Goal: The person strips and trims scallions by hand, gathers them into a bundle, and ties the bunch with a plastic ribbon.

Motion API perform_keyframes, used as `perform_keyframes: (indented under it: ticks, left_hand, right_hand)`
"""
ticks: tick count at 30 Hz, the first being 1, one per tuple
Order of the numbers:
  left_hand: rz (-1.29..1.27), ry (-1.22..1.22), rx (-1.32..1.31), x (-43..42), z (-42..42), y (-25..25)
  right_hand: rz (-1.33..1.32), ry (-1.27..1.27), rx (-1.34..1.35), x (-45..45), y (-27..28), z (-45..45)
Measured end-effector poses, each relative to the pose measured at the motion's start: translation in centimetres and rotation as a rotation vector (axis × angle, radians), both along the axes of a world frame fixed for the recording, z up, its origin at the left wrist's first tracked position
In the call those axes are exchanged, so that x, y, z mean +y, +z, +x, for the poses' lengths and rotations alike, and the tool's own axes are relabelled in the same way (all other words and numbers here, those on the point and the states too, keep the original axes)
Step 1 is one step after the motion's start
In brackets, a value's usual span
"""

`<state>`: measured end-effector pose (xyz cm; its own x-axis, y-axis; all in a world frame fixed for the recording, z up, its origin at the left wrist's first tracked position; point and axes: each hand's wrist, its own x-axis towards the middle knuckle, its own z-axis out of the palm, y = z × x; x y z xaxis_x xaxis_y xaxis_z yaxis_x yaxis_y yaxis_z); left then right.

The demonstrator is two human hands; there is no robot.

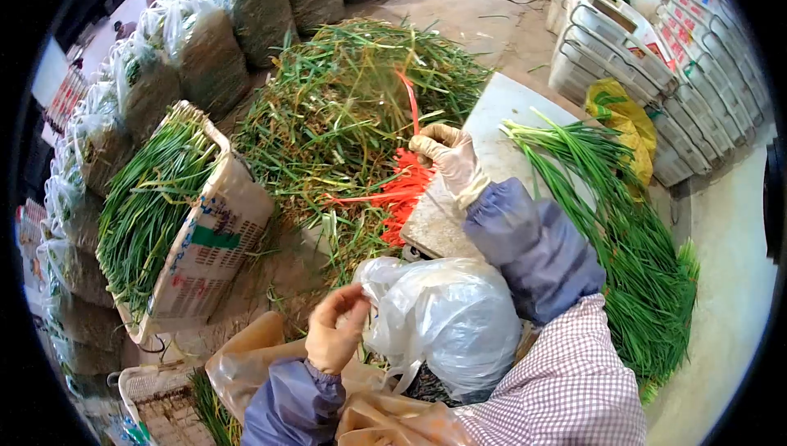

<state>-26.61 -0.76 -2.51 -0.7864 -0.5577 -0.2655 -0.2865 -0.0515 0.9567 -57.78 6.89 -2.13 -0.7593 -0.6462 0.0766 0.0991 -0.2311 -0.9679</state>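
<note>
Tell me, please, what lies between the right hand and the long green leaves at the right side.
In the head view, only a bare stretch of the pale board lies between the right hand and the long green leaves.

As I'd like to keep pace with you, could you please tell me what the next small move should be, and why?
Probably lift the red strip clear of the red bundle of strips with the right hand: the strip rises from its gloved grasp, right beside the bundle, while the left hand is down by the clear plastic bag.
</note>
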Motion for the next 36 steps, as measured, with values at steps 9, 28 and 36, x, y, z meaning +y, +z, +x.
perform_keyframes:
  ticks: [9, 28, 36]
  left_hand:
    - [-0.72, -0.358, 0.288, 2.3, -13.9, 6.5]
    - [-0.181, -0.605, -0.403, 5.4, -21.8, -1.2]
    - [-0.305, -0.53, -0.36, 5.9, -21.7, -1.2]
  right_hand:
    - [-0.048, -0.118, -0.148, 6.7, 6.1, 6.3]
    - [1.339, -0.379, 0.91, 20.3, -2.5, -19.1]
    - [1.324, -0.149, 1.029, 16.7, -1.8, -11.9]
